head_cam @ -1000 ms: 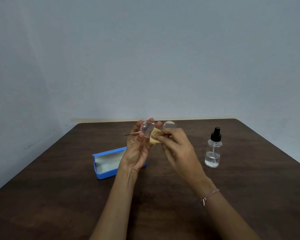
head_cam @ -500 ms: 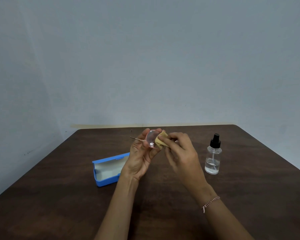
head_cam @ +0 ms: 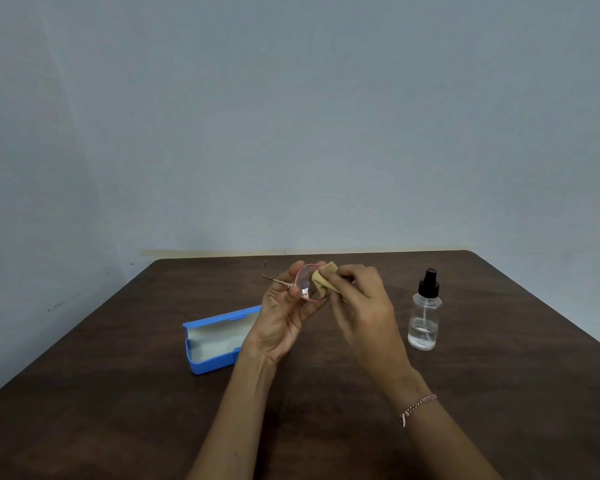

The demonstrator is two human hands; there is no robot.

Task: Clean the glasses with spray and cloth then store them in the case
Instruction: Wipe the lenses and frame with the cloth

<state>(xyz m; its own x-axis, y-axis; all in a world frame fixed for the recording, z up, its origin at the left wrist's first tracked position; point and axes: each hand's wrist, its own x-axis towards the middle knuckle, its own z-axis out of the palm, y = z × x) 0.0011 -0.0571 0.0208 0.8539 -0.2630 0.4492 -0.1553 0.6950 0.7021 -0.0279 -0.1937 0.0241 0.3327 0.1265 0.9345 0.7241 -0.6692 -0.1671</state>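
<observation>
the left hand point(head_cam: 281, 317) holds the pink-rimmed glasses point(head_cam: 305, 284) up above the dark wooden desk point(head_cam: 118, 393), its fingers point(head_cam: 297, 268) curled round the rim of one lens, a temple arm sticking out to the left. the right hand point(head_cam: 364, 306) pinches a folded yellow cloth point(head_cam: 323, 278) against that lens; the second lens seems hidden behind this hand. the open blue case point(head_cam: 215, 341) lies on the desk just behind the left wrist. the clear spray bottle point(head_cam: 425, 317) stands upright to the right, apart from both hands. a braided bracelet point(head_cam: 417, 407) circles the right wrist.
</observation>
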